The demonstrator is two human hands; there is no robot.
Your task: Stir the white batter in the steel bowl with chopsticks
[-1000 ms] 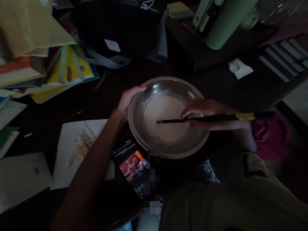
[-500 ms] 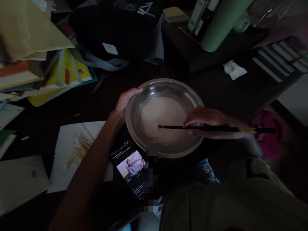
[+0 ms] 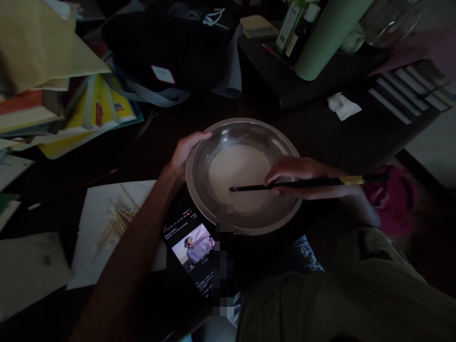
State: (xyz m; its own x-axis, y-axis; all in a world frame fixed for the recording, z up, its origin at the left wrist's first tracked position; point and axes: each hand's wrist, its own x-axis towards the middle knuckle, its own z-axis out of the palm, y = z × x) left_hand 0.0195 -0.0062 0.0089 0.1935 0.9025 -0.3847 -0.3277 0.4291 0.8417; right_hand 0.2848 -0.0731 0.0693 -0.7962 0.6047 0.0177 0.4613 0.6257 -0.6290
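Note:
A wide metal bowl point(image 3: 199, 209) holds a pale, milky liquid point(image 3: 237, 164) with small bubbles around its edge. My left hand point(image 3: 185, 149) grips the bowl's left side, thumb over the rim, the other fingers hidden behind it. Over the bowl's right side, my right hand point(image 3: 295, 175) pinches black chopsticks point(image 3: 249, 188) with a gold band, held almost level. Their tips reach into the liquid left of the middle; I cannot tell how deep. The two sticks lie so close together that they look like one.
A lit phone point(image 3: 192, 251) lies below the bowl, beside cotton swabs point(image 3: 117, 221) on white paper point(image 3: 90, 204). Books point(image 3: 92, 102) are piled at the left, a black bag point(image 3: 167, 47) behind. A green bottle point(image 3: 331, 38) and crumpled tissue point(image 3: 344, 106) are at upper right.
My right hand and the chopsticks have shifted a little left and up, the tips moving left through the liquid. My left hand keeps its hold on the bowl. The phone's picture differs.

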